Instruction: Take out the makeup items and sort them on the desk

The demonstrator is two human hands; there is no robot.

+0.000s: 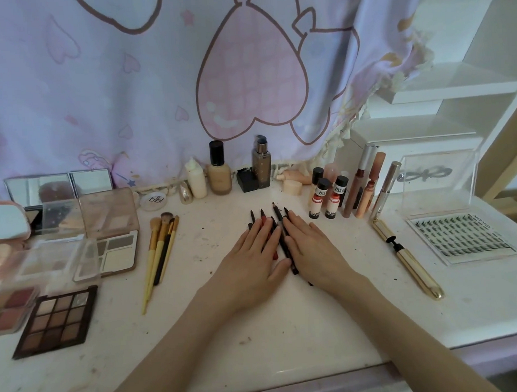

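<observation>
left hand (251, 262) flat | right hand (316, 249) flat (2 palms down)

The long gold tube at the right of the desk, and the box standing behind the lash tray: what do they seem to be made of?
The gold tube looks like polished metal or metallised plastic: it is shiny, with bright highlights along it. The box seems to be clear hard plastic, perhaps acrylic: the shelf shows through its walls, and its edges are sharp.

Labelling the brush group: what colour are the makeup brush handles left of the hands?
Mostly pale yellow, one black, on the brushes; head view.
</observation>
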